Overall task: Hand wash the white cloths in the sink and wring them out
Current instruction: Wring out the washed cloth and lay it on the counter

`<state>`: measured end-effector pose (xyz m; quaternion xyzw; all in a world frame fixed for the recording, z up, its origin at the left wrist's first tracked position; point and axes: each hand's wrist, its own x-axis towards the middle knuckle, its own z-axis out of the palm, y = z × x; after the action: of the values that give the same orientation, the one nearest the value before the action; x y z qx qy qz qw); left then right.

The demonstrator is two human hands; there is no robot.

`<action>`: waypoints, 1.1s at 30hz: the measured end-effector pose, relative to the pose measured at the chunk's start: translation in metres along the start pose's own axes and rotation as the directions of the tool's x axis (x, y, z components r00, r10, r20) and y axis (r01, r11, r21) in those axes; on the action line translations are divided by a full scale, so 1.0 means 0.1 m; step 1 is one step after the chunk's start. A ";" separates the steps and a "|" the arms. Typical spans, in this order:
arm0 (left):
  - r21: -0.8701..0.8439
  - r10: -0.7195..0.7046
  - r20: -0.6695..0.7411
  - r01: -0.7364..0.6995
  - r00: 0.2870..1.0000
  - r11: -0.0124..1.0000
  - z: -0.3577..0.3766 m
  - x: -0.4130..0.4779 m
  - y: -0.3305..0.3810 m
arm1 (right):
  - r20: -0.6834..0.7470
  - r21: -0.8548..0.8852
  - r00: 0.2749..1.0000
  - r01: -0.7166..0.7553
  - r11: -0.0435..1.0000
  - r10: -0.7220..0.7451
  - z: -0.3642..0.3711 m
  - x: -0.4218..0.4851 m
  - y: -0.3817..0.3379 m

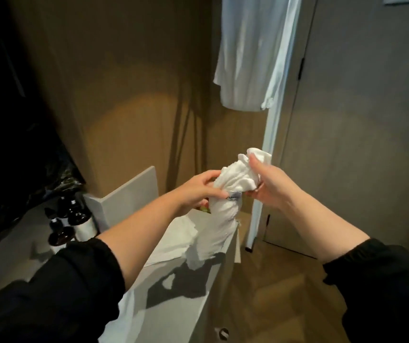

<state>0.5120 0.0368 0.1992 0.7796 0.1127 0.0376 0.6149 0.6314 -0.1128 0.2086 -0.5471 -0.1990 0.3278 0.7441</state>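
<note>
**White counter point(136, 325), wood floor point(272, 305): a two-handed grip**

Over the counter's far end we see the left hand point(198, 189) and right hand point(270, 186), each with fingers curled tight round a bunched white cloth point(235, 174), whose tail hangs down to the counter top. To the left stand dark bottles point(77, 219). Farther back, a white garment point(245, 58) hangs before a brown wall point(124, 95).

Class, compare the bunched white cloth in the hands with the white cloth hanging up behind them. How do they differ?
The bunched white cloth is crumpled and twisted; the hanging white cloth drapes smooth. The bunched cloth is held by the left hand and right hand; the hanging cloth is untouched, higher up. Both are white fabric.
</note>
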 end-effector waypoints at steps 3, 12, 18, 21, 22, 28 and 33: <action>0.057 0.051 0.051 -0.054 0.997 0.997 0.28 0.15 0.08 | 0.016 0.011 1.000 0.011 1.000 -0.011 -0.28 -0.17 -0.15; 0.136 0.137 -0.338 -0.096 0.931 0.986 0.72 0.59 0.10 | -0.549 -0.207 0.836 -0.115 0.972 -0.018 -0.76 -0.15 -0.40; 0.277 0.199 -0.372 -0.097 0.907 0.956 0.54 0.78 0.02 | -0.630 -0.109 0.775 -0.026 0.994 -0.048 -1.01 -0.16 -0.51; 0.348 0.259 -0.373 -0.124 0.891 0.929 0.52 0.83 -0.02 | -0.677 -0.198 0.728 -0.038 0.979 -0.109 -1.06 -0.14 -0.55; 0.338 0.249 -0.401 -0.110 0.882 0.935 0.53 0.85 -0.05 | -0.679 -0.244 0.721 -0.040 0.969 -0.141 -1.07 -0.13 -0.57; 0.222 0.173 -0.453 -0.078 0.875 0.972 0.60 0.96 0.06 | -0.602 -0.655 0.666 -0.096 0.750 -0.440 -1.07 -0.13 -0.75; 0.245 0.012 0.262 -0.078 0.965 0.966 0.37 0.84 0.25 | -0.571 -0.419 0.759 0.056 0.906 -0.311 -1.02 -0.18 -0.75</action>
<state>0.6044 0.0146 0.2079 0.8523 0.0177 -0.0648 0.5187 0.7060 -0.2092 0.2480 -0.7342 -0.0533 0.0066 0.6768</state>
